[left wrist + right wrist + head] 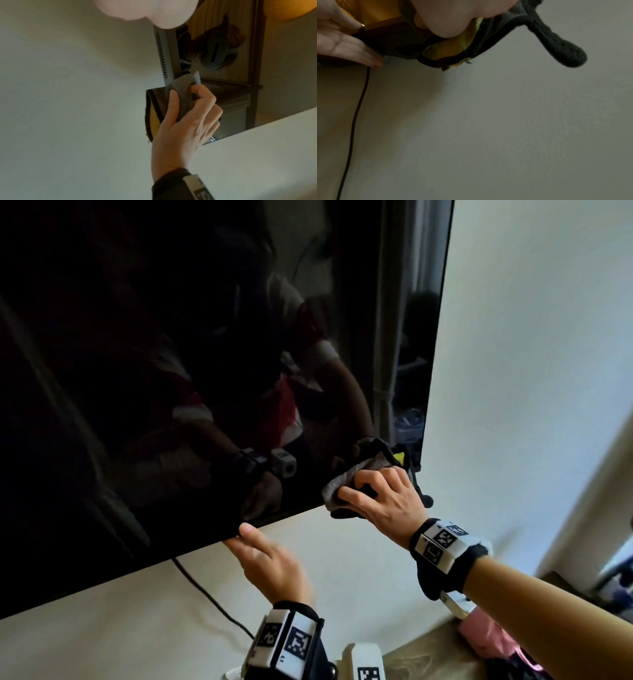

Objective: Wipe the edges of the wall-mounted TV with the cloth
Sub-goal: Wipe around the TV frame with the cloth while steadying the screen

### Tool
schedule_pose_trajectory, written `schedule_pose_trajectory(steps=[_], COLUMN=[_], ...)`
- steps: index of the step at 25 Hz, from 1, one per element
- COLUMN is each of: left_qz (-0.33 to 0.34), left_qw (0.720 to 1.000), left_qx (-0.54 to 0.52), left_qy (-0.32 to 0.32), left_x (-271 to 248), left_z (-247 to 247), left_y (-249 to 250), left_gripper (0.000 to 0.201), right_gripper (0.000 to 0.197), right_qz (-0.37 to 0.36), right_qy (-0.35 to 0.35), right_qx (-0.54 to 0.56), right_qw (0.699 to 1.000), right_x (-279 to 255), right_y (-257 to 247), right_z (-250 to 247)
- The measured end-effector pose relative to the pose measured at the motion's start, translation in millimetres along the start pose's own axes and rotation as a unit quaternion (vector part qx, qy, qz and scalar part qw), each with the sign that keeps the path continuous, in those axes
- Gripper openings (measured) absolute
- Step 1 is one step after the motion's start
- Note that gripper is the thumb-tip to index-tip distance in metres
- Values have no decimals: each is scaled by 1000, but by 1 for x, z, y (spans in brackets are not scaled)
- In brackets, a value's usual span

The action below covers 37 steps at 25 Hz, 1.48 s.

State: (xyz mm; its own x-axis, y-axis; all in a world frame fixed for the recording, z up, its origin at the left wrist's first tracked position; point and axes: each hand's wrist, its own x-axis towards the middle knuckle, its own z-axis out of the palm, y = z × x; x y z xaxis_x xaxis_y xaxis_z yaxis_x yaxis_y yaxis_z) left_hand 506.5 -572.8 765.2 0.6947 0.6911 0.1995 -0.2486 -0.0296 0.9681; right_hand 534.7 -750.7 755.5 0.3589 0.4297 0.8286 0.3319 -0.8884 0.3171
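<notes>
Partly cloth (356, 474) (bunched) hides TV (205, 337) corner.

Both arms reach upward, each wrist strapped with a marker band: the right hand (383, 498) has fingers and thumb curled in a pinching grip, while the left hand (270, 563) extends straight fingers with thumb raised.

one TV (171, 354), one cloth (346, 479), two hands, one cable (205, 594)

Glossy black TV (171, 354) screen (mirror-like), rough-woven grey cloth (346, 479), matt wall (531, 337)
</notes>
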Motion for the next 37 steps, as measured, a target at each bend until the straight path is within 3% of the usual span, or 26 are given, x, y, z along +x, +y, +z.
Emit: schedule_pose_trajectory(steps=[6, 8, 9, 10, 11, 13, 14, 17, 19, 21, 22, 28, 34, 37], left_qz=[24, 96, 172, 276, 388, 584, 638, 687, 692, 693, 691, 698, 709, 710], left_qw=[982, 966, 952, 923, 876, 741, 683, 553, 502, 483, 482, 472, 466, 450], left_qx=[103, 118, 116, 124, 148, 219, 259, 410, 463, 484, 490, 486, 486, 502], left_qy=[-154, -211, -226, -238, -245, -249, -244, -231, -233, -228, -223, -232, -209, -201], left_x=[-38, -38, -34, -26, -18, 0, 9, 32, 39, 40, 39, 37, 53, 65], left_z=[9, 1, -3, -3, 1, 17, 27, 48, 50, 50, 50, 48, 47, 50], left_y=[6, 22, 33, 46, 59, 86, 100, 136, 147, 149, 148, 156, 203, 234], left_gripper=[41, 45, 46, 41, 32, 30, 38, 76, 94, 99, 99, 97, 101, 109], right_gripper=[51, 40, 34, 27, 22, 23, 27, 31, 32, 33, 32, 42, 31, 25], right_qz=[81, 129, 150, 173, 203, 279, 323, 440, 484, 524, 531, 478, 451, 440], right_qy=[61, 91, 103, 117, 130, 155, 165, 193, 208, 187, 173, 175, 188, 197], right_qx=[19, 49, 71, 99, 133, 199, 227, 300, 345, 369, 365, 313, 299, 302], right_qw=[995, 986, 981, 973, 961, 927, 904, 824, 777, 745, 745, 802, 819, 823], right_x=[-27, -32, -34, -33, -32, -29, -25, -10, 5, 19, 25, 65, 118, 145], right_y=[40, 43, 41, 39, 36, 27, 23, 15, 18, 24, 28, 49, 74, 86], right_z=[1, 4, 6, 7, 7, 7, 6, 2, -4, -11, -14, -32, -61, -76])
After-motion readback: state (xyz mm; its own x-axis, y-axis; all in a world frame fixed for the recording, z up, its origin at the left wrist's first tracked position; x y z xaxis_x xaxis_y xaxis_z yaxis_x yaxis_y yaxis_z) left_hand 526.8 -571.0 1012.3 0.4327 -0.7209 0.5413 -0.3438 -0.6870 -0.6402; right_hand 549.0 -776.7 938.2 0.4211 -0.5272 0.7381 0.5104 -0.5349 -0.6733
